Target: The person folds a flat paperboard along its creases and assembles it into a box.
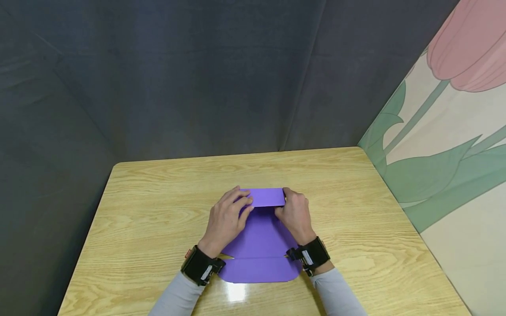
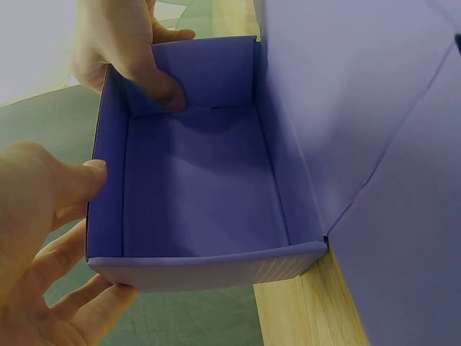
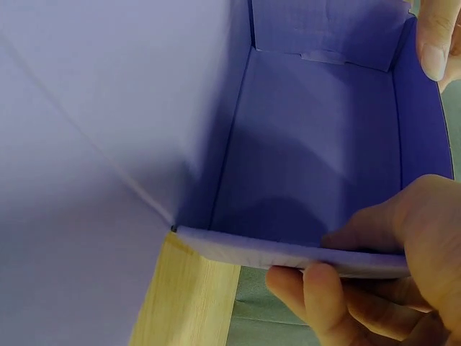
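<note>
A purple cardboard box (image 1: 269,197) stands on its side on the table, its hollow facing the person and its lid (image 1: 261,241) laid out toward them. In the right wrist view my right hand (image 3: 389,267) pinches one side wall (image 3: 281,252), thumb inside and fingers outside. My left hand (image 1: 226,219) holds the opposite corner. In the left wrist view its thumb touches the rim of the long wall (image 2: 108,180), while the other fingertips rest against the outside of the short wall (image 2: 209,272). The inside of the box (image 2: 205,187) shows nothing in it.
The lid's front flap (image 1: 258,270) lies toward the near side of the wood-grain table (image 1: 158,197). Dark cloth (image 1: 197,79) hangs behind the table and at its left. A cloth printed with tulips (image 1: 435,153) borders the right side.
</note>
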Demonstrator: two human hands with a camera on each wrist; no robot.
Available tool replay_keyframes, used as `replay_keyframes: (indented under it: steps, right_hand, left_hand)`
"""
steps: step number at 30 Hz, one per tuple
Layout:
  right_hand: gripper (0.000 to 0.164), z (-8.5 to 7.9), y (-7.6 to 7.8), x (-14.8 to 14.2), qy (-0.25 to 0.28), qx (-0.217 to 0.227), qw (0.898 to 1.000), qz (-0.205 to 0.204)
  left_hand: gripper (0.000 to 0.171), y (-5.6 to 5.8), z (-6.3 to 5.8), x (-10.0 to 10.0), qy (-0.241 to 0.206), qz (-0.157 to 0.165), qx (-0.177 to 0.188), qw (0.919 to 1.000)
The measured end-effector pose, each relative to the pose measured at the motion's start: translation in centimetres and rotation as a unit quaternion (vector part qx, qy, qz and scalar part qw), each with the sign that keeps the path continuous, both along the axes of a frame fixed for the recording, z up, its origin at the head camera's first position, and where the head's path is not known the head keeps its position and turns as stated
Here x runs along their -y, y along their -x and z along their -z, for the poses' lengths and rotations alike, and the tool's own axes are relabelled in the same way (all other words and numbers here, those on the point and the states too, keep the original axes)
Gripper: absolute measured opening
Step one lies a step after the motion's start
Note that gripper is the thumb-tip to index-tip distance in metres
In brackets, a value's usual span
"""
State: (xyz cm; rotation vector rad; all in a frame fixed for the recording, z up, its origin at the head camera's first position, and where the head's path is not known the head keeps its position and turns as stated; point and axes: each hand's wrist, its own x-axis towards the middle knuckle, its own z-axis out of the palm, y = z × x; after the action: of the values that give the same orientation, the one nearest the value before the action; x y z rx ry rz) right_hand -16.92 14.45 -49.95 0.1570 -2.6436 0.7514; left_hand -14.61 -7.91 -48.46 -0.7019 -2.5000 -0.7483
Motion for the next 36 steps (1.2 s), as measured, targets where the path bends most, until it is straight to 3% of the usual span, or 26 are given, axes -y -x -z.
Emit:
replay_keyframes:
  steps: [11, 20, 30, 36]
  right_hand:
    - [0.039, 0.3, -0.1, 0.5, 0.001, -0.019, 1.000, 0.012]
    - [0.039, 0.7, 0.2, 1.3, -0.004, -0.030, 0.998, 0.046]
    - [0.026, 1.6, 0.6, 1.3, -0.009, -0.078, 0.994, 0.075]
    - [0.032, 1.2, 0.4, 1.1, -0.026, -0.050, 0.995, 0.080]
  left_hand:
    - [0.013, -0.1, 0.0, 0.1, 0.003, -0.002, -0.005, 1.0000]
    - [0.013, -0.2, 0.0, 0.2, 0.004, -0.010, -0.016, 0.9998]
    - [0.015, -0.5, -0.1, -0.2, 0.006, -0.008, -0.007, 0.9999]
    - [0.012, -0.3, -0.3, -0.2, 0.006, -0.004, -0.005, 1.0000]
